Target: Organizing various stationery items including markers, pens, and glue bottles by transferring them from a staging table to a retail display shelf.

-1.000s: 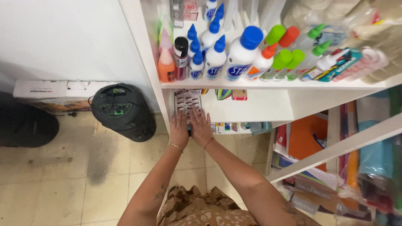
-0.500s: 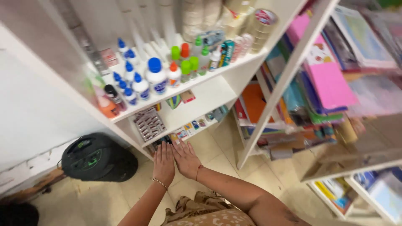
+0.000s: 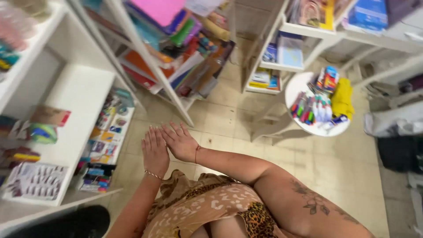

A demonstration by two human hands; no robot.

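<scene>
Head view, looking down: a person in a leopard-print top (image 3: 211, 207) holds both hands out flat at waist height, fingers straight, gripping nothing. The left hand (image 3: 155, 152), with a thin bracelet, and the right hand (image 3: 179, 142), with a red thread at the wrist, touch along their inner edges, fingertips pointing away from the body over the tiled floor (image 3: 220, 119). Nearest to the hands, off to the left and slightly lower, stands a white shelf (image 3: 83, 94) carrying small packets of stationery (image 3: 105, 132); its long side runs away from the body, and the left hand is the closer of the two. Beyond the fingertips, a rack of coloured paper and folders (image 3: 176, 48) leans across the aisle. Farther right, well apart, a small round white stool (image 3: 304, 83) bears markers and a yellow cloth (image 3: 342, 98).
</scene>
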